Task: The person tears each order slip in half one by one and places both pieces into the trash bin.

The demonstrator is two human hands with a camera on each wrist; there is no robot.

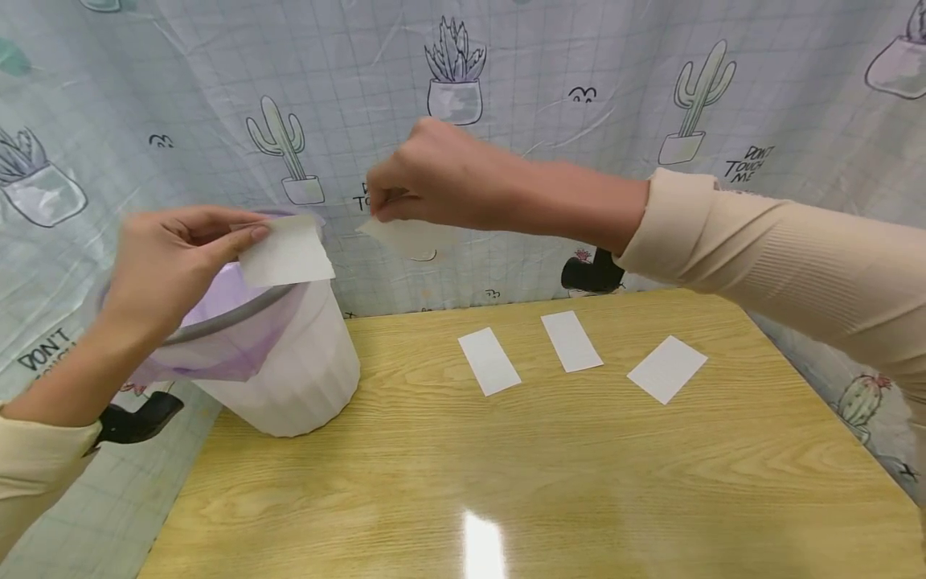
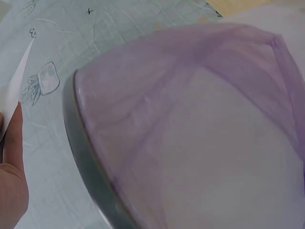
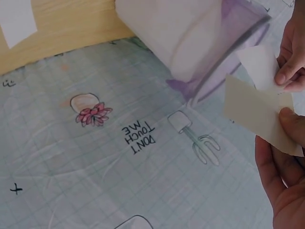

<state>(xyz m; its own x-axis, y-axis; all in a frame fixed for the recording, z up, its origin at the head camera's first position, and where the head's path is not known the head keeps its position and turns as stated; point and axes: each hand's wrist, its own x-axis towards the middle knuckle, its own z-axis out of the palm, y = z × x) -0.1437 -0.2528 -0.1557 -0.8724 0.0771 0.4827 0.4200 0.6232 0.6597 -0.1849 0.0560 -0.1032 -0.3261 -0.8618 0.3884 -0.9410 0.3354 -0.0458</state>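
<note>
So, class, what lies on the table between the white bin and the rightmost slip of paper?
In the head view, the leftmost slip and the middle slip lie there, with bare wooden tabletop around them.

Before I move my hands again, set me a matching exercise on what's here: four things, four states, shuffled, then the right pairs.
1. Left hand
2. Right hand
3. Purple bag
4. Table

A. Holding a paper clear of the bin in the head view
B. Bearing three loose cards
C. Holding a piece that overlaps the bin in the head view
D. Hanging down the bin's outside

Pairs: 1-C, 2-A, 3-D, 4-B.
</note>
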